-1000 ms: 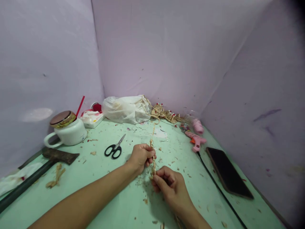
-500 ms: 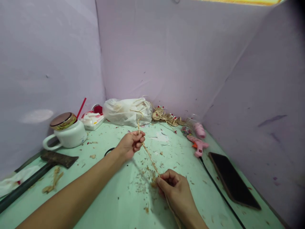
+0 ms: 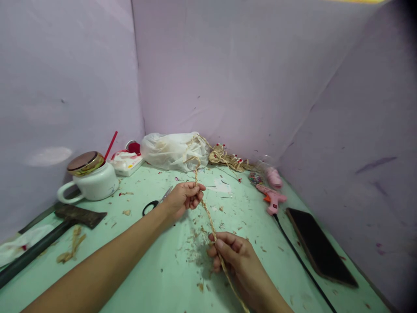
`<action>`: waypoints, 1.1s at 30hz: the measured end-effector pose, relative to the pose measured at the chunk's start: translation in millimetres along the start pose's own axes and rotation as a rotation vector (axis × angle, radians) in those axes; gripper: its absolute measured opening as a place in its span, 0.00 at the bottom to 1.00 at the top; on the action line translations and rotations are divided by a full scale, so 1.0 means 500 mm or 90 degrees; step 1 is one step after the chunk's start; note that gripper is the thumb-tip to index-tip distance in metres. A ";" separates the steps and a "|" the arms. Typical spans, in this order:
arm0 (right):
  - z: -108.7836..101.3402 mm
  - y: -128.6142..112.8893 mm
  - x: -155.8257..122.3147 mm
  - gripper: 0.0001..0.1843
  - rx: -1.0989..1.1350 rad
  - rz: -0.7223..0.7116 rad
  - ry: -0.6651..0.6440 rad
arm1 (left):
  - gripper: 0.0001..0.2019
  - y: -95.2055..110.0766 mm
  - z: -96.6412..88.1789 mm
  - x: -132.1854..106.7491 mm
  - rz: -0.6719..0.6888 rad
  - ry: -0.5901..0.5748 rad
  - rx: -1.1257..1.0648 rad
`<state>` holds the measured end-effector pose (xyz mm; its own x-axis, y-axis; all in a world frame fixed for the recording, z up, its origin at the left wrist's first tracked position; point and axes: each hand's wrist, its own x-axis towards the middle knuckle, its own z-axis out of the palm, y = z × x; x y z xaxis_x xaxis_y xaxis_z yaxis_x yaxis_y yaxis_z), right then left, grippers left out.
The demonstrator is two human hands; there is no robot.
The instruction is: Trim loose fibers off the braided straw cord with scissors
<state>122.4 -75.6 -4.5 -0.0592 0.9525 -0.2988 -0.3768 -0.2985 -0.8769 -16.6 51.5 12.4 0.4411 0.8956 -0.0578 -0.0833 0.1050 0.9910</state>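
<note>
A thin tan braided cord point(image 3: 209, 217) of straw-like fibre runs between my two hands above the green table. My left hand point(image 3: 186, 198) pinches it near its far end, and a loose curled tip sticks up beyond the fingers. Nearer to me, my right hand point(image 3: 233, 256) has thumb and fingers closed on the same cord, which trails down past the palm and out of the bottom of the view. Partly behind my left forearm lies a pair of scissors point(image 3: 156, 202) with black handles.
Left: a hammer-like tool point(image 3: 80, 215), a white mug point(image 3: 96, 184) with a lidded jar on it, a small box point(image 3: 128, 165). Back: a white plastic bag point(image 3: 169, 152), woven pieces with pins point(image 3: 224, 157). Right: a pink glue gun point(image 3: 273, 198), a phone point(image 3: 321, 248). Fibre scraps litter the green table point(image 3: 143, 265).
My left hand has shifted slightly right and uncovered more of the scissors. The cord's far tip has swung to the right, and my right hand's fingers have spread a little around the cord.
</note>
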 end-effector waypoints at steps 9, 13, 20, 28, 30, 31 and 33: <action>-0.013 -0.005 0.004 0.14 0.055 -0.022 0.093 | 0.07 0.044 -0.063 -0.026 -0.011 0.247 0.576; -0.016 -0.001 0.006 0.12 0.076 -0.013 0.100 | 0.04 0.052 -0.093 -0.061 -0.070 0.231 0.791; -0.016 -0.006 0.006 0.11 0.084 -0.006 0.111 | 0.08 0.043 -0.100 -0.111 -0.132 0.217 0.984; -0.018 -0.016 0.004 0.11 0.067 -0.010 0.150 | 0.15 0.052 -0.115 -0.116 -0.114 0.125 0.992; -0.019 -0.017 0.003 0.12 0.080 -0.012 0.148 | 0.16 0.066 -0.108 -0.120 -0.102 0.089 0.870; -0.019 -0.018 0.003 0.12 0.089 -0.015 0.143 | 0.17 0.073 -0.103 -0.123 -0.101 0.058 0.765; -0.019 -0.020 0.003 0.11 0.108 -0.025 0.136 | 0.18 0.086 -0.087 -0.130 -0.101 -0.019 0.525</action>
<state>134.9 -72.0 0.2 0.1483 0.9234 -0.3541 -0.5256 -0.2297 -0.8191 -87.5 16.7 53.7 0.4167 0.8839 -0.2122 0.6562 -0.1310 0.7431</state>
